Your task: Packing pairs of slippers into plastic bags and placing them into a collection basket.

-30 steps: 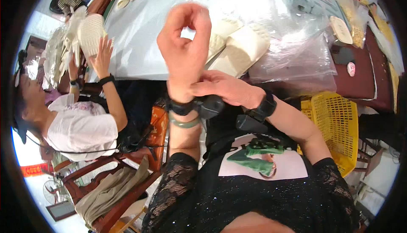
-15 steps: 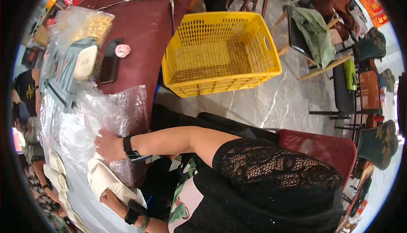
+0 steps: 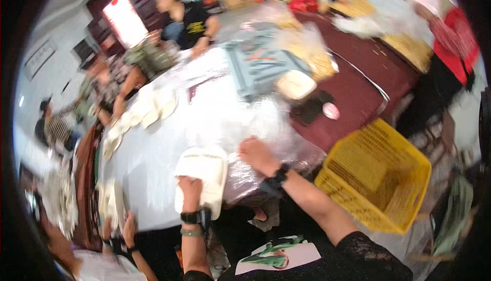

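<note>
Cream slippers (image 3: pixel 216 176) lie at the near edge of the table, on a pale plastic sheet (image 3: pixel 153 191); blur hides whether they are one or a pair. My left hand (image 3: pixel 190 191) is closed on them, fist-like, with the wrist toward me. To the right, my right hand (image 3: pixel 258 155) is over crumpled clear plastic (image 3: pixel 266 122), apart from the slippers. Its fingers are smeared by motion, so I cannot make out whether they hold the plastic. Both wrists wear dark bands.
A yellow crate (image 3: pixel 373 176) stands at the right. Grey-blue plastic pieces (image 3: pixel 255 58), a cream slipper-shaped piece (image 3: pixel 295 85) and a dark phone-like object (image 3: pixel 312 107) lie farther back. More slippers (image 3: pixel 148 107) line the left side. A co-worker's hands (image 3: pixel 128 230) hold slippers nearby at left.
My view has swung left, bringing co-workers and the far table into sight and moving the crate to the right. My left hand stays at the slippers and my right hand by the plastic.
</note>
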The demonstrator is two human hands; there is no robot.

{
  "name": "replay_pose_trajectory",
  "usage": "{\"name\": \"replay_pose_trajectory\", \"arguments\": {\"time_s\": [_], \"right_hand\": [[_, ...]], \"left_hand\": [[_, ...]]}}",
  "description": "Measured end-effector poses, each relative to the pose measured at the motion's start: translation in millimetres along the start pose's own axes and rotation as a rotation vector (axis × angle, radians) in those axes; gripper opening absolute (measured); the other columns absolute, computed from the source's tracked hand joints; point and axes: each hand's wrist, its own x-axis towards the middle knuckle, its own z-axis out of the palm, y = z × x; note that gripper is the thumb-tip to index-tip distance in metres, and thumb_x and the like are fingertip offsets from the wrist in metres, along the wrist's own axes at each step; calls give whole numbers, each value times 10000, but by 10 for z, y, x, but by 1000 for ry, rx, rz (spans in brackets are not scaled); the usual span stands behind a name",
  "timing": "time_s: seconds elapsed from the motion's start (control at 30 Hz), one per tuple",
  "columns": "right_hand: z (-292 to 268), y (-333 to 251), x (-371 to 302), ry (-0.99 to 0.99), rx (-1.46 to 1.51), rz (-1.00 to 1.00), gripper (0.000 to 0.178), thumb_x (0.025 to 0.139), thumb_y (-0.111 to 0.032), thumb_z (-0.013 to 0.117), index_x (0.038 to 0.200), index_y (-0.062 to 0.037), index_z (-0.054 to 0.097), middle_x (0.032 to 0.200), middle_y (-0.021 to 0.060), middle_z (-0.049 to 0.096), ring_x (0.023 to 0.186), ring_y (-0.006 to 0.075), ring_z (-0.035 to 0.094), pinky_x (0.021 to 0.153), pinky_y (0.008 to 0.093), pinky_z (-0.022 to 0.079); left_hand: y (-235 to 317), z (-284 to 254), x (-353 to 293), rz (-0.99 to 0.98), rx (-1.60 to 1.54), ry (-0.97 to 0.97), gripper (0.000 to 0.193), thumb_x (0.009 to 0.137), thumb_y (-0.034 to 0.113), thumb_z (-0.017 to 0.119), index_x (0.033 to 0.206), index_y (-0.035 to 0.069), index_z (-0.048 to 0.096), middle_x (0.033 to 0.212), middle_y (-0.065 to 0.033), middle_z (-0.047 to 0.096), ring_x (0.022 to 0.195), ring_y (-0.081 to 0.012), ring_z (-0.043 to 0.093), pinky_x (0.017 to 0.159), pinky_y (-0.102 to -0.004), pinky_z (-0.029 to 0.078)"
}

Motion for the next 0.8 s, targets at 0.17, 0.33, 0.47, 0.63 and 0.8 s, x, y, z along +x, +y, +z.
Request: {"name": "replay_pose_trajectory", "arguments": {"time_s": [0.17,0.33,0.47,0.63,0.8], "right_hand": [[-388,-319,252,-212,100,-48,124,778,-135,575,821,-47,652,814,143,629,838,338,586,753,421,467],[-522,-148,552,-256,59,-125,147,756,-93,585,870,-43,664,880,157,640,868,348,601,773,410,479],[-722,-145,821,-239,53,-12,205,841,-181,567,858,4,654,773,161,655,723,302,632,684,367,487],[-762,-346,932,-101,320,241,200,912,-145,494,883,30,587,712,121,641,636,192,622,633,312,487],[-308,-320,577,-453,356,183,225,902,-155,564,1050,7,613,850,22,623,750,98,548,690,259,465]], "left_hand": [[501,-399,-68,70,33,135,261,656,155,613,877,56,709,924,-168,660,892,-379,581,770,-475,461],[490,-318,60,-25,148,85,306,693,204,616,936,27,673,1037,-176,624,982,-408,529,803,-517,411],[529,-418,92,-106,-77,289,136,676,124,629,693,-5,588,806,-192,595,848,-424,520,741,-523,403],[413,-790,-9,-331,163,146,195,671,152,636,619,-27,578,792,-213,601,821,-392,551,701,-481,435],[-17,-794,-414,-237,271,118,267,680,240,636,672,-27,644,918,-208,626,972,-396,501,797,-518,362]]}}
